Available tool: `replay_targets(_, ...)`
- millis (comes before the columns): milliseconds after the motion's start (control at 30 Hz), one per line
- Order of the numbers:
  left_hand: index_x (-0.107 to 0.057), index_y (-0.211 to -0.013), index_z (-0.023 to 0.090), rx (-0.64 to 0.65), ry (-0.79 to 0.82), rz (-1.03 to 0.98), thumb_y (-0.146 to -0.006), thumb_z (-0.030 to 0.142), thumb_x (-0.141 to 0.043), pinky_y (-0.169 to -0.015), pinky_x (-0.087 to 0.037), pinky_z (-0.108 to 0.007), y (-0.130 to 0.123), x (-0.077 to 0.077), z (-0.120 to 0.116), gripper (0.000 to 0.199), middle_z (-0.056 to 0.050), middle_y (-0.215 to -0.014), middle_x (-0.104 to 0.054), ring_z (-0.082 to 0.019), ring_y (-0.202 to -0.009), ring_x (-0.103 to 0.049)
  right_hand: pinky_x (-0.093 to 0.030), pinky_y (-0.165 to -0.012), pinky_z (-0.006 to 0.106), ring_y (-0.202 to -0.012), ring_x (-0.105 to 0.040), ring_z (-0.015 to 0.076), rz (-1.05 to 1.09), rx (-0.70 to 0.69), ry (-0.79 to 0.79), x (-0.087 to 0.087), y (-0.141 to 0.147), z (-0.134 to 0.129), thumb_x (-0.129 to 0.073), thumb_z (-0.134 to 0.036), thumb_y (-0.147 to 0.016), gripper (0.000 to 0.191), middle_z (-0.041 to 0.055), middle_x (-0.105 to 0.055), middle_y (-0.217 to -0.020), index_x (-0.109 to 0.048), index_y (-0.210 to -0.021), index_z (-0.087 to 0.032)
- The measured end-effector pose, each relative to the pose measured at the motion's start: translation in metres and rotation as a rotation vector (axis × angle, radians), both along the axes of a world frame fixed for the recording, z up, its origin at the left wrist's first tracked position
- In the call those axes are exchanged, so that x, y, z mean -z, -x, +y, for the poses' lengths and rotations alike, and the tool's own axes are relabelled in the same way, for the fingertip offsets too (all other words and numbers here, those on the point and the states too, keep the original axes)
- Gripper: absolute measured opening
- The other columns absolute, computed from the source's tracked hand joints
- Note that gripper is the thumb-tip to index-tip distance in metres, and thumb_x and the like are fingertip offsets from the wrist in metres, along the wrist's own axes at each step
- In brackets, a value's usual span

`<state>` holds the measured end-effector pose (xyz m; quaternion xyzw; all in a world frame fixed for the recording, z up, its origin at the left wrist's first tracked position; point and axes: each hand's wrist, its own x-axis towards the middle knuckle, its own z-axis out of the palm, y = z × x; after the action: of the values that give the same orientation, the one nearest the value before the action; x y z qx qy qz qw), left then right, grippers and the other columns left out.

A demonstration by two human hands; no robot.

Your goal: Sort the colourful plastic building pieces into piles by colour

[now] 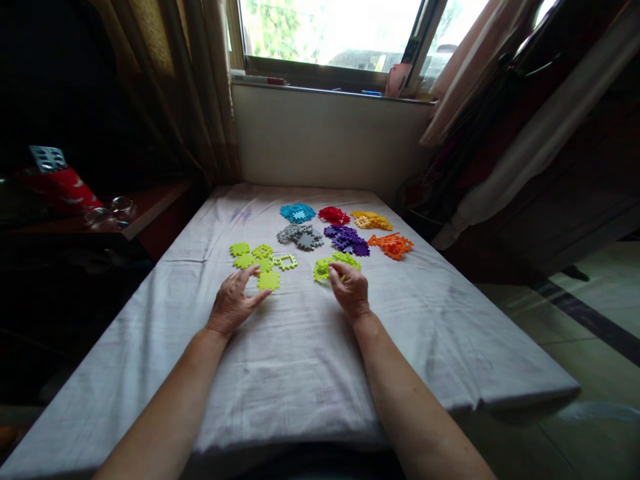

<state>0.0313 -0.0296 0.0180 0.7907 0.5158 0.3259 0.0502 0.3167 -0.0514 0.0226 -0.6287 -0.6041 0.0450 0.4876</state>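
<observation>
Several flat lime-green interlocking toothed plastic pieces [269,281] lie joined in a flat group on the cloth, one of them a square frame [287,262]. My left hand [234,301] rests beside this group, thumb and fingers spread at the edges of its nearest piece. To the right is a loose pile of lime-green pieces [323,269]. Over that pile my right hand [351,291] is closed in a pinch at a lime-green piece, most of which the fingers hide.
Behind the green pieces are piles in blue [298,213], red [334,215], yellow [371,220], grey [300,237], purple [347,240] and orange [394,246]. A white cloth covers the table [280,373]. Left stands a dark side table [160,203] with glasses [113,212]; clothes hang at right.
</observation>
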Motion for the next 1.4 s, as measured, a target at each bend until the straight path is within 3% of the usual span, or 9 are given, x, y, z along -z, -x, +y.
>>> replay_targets(233,-0.050,-0.136,0.023,0.175,-0.117,0.005,-0.088,0.050,-0.064,-0.108,-0.046,-0.043,-0.032,0.004,-0.014,0.056,-0.010,-0.128,-0.068,-0.026,-0.118,-0.063,-0.054,-0.071,0.027,-0.069,-0.068,0.0147,0.194,-0.348,0.138,0.002,0.046,-0.009,-0.064,-0.038,-0.084,0.030,0.0005,-0.078,-0.086,-0.072,-0.111,-0.026)
replay_targets(367,-0.045,-0.143,0.025,0.219,-0.120,0.031,-0.089,0.049,-0.061,-0.111,-0.044,-0.044,-0.037,0.005,-0.016,0.061,-0.010,-0.135,-0.064,-0.026,-0.125,-0.059,-0.053,-0.065,0.026,-0.065,-0.065,0.0141,0.305,-0.398,0.136,0.006,0.045,-0.003,-0.062,-0.035,-0.081,0.027,0.0018,-0.076,-0.081,-0.074,-0.102,-0.022)
replay_targets(500,-0.045,-0.143,0.023,0.164,-0.111,0.077,-0.090,0.047,-0.058,-0.114,-0.039,-0.045,-0.033,0.005,-0.013,0.060,-0.011,-0.140,-0.061,-0.027,-0.130,-0.055,-0.055,-0.070,0.028,-0.070,-0.067,0.0157,0.380,-0.184,0.055,0.002,0.020,0.006,-0.061,-0.038,-0.080,0.028,0.0039,-0.076,-0.084,-0.074,-0.098,-0.020)
replay_targets(633,-0.052,-0.138,0.022,-0.046,-0.061,0.111,-0.091,0.043,-0.053,-0.116,-0.034,-0.046,-0.021,0.007,-0.005,0.051,-0.012,-0.140,-0.061,-0.028,-0.132,-0.053,-0.055,-0.075,0.031,-0.076,-0.069,0.0184,0.432,0.151,-0.009,-0.001,-0.019,0.017,-0.059,-0.043,-0.079,0.034,0.0065,-0.077,-0.088,-0.072,-0.099,-0.018)
replay_targets(733,-0.055,-0.137,0.021,-0.175,-0.018,0.144,-0.091,0.040,-0.052,-0.118,-0.030,-0.048,-0.016,0.009,-0.001,0.050,-0.013,-0.143,-0.059,-0.029,-0.136,-0.050,-0.055,-0.076,0.032,-0.077,-0.069,0.0198,0.441,0.278,-0.012,0.001,-0.039,0.023,-0.059,-0.044,-0.076,0.036,0.0077,-0.077,-0.087,-0.071,-0.096,-0.017)
replay_targets(1000,-0.056,-0.140,0.022,-0.220,0.085,0.311,-0.090,0.043,-0.052,-0.120,-0.019,-0.061,-0.028,0.009,0.003,0.055,-0.015,-0.156,-0.045,-0.036,-0.148,-0.032,-0.052,-0.070,0.030,-0.072,-0.068,0.0199,0.377,0.348,0.060,0.012,-0.050,0.026,-0.057,-0.046,-0.077,0.034,0.0070,-0.077,-0.083,-0.073,-0.090,-0.019)
replay_targets(1167,-0.057,-0.140,0.019,-0.247,0.170,0.367,-0.091,0.048,-0.049,-0.119,-0.018,-0.064,-0.030,0.005,0.005,0.058,-0.017,-0.158,-0.040,-0.038,-0.150,-0.028,-0.050,-0.071,0.030,-0.069,-0.065,0.0194,0.318,0.393,0.102,0.016,-0.054,0.027,-0.053,-0.045,-0.079,0.035,0.0071,-0.077,-0.083,-0.074,-0.089,-0.019)
replay_targets(1400,-0.063,-0.132,0.023,-0.212,0.095,0.350,-0.091,0.042,-0.050,-0.119,-0.017,-0.063,-0.029,0.006,0.000,0.047,-0.014,-0.150,-0.052,-0.036,-0.146,-0.036,-0.049,-0.072,0.030,-0.074,-0.064,0.0205,0.277,0.404,0.090,0.022,-0.060,0.028,-0.049,-0.041,-0.081,0.036,0.0087,-0.077,-0.086,-0.075,-0.090,-0.019)
